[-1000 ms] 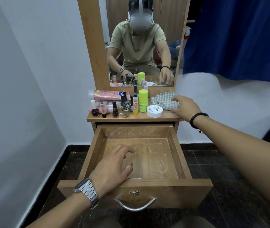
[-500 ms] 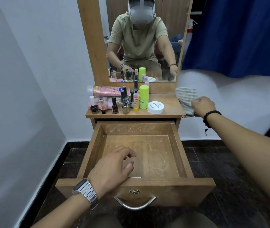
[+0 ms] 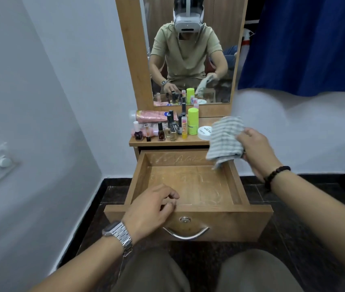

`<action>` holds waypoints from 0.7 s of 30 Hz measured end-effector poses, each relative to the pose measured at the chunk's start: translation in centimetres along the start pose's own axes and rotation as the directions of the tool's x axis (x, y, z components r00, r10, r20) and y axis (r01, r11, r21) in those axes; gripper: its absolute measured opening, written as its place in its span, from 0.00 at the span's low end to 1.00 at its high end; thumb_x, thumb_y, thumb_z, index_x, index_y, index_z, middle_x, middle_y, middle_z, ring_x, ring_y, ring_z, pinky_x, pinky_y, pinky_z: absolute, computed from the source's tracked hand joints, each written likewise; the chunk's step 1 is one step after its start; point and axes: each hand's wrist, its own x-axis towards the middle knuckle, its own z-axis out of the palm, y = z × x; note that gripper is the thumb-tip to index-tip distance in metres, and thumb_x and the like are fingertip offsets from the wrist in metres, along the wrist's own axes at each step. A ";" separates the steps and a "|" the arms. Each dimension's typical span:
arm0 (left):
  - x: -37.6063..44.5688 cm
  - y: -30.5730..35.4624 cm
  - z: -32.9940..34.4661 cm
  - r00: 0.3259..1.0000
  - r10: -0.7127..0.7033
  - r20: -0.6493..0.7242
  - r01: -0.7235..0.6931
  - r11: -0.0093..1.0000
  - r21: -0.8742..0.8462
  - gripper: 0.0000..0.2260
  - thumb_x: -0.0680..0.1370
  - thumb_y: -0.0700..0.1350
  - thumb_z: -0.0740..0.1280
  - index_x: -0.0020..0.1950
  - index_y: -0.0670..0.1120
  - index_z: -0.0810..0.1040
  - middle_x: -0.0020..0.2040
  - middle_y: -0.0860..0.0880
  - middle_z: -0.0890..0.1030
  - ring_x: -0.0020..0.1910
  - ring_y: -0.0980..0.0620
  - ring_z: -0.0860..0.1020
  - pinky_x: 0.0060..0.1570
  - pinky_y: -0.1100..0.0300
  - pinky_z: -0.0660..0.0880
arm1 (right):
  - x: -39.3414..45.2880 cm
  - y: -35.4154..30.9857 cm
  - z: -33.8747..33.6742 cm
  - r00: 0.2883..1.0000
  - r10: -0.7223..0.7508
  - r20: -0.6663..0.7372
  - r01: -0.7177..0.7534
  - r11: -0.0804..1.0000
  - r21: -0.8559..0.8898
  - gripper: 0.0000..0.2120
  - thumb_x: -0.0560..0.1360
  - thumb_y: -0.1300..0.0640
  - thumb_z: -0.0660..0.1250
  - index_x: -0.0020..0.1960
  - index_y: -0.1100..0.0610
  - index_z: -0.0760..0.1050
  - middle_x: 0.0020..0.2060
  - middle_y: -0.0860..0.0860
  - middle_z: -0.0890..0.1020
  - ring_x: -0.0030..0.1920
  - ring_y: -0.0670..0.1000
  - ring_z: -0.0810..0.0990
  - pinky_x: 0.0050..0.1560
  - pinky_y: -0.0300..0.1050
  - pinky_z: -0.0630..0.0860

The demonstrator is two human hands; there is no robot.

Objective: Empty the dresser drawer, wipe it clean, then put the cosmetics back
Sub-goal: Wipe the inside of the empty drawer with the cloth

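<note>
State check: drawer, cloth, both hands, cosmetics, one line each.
drawer: pulled open, emptied, pale smears inside
cloth: bunched, held above the drawer's back right corner
right hand: grips the cloth
left hand: rests on the drawer's front edge, fingers loosely curled
cosmetics: on the dresser top, most upright
white jar: lid on

I can't read the label on the white jar (image 3: 204, 132); the striped cloth (image 3: 224, 142) covers its right side. Behind the jar, the small bottles (image 3: 172, 131) overlap, too tiny to identify. My forearms run off the frame.
</note>
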 end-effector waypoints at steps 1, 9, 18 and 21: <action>-0.7 0.2 -0.5 1.000 0.015 0.001 -0.015 1.000 0.023 0.09 0.80 0.51 0.60 0.56 0.56 0.78 0.52 0.62 0.76 0.53 0.62 0.73 0.52 0.65 0.71 | -0.8 0.1 1.2 0.998 0.043 0.048 -0.046 0.998 0.053 0.10 0.78 0.67 0.58 0.50 0.59 0.77 0.42 0.53 0.84 0.41 0.50 0.84 0.41 0.42 0.81; -3.3 0.6 -4.5 0.970 -0.053 0.239 -0.027 0.947 0.321 0.22 0.78 0.58 0.59 0.72 0.58 0.64 0.65 0.59 0.69 0.62 0.55 0.71 0.59 0.54 0.73 | -0.4 5.4 6.1 0.828 0.560 0.017 -0.542 0.793 0.280 0.18 0.79 0.67 0.56 0.69 0.65 0.64 0.54 0.63 0.77 0.53 0.58 0.80 0.49 0.51 0.81; -3.7 1.0 -4.5 0.974 -0.021 0.226 -0.076 0.909 0.409 0.23 0.78 0.58 0.60 0.71 0.57 0.60 0.64 0.56 0.65 0.62 0.52 0.67 0.55 0.58 0.71 | 3.7 9.1 7.2 0.756 0.655 0.002 -0.620 0.715 0.323 0.19 0.74 0.61 0.67 0.63 0.63 0.68 0.57 0.59 0.75 0.60 0.56 0.77 0.54 0.54 0.79; -3.5 1.4 -4.5 0.969 -0.029 0.245 -0.082 0.899 0.430 0.22 0.77 0.58 0.60 0.69 0.56 0.61 0.64 0.56 0.65 0.61 0.52 0.67 0.54 0.58 0.70 | 7.4 12.8 7.8 0.747 0.662 -0.065 -0.624 0.731 0.277 0.21 0.71 0.61 0.68 0.62 0.61 0.68 0.59 0.59 0.74 0.57 0.60 0.78 0.54 0.60 0.79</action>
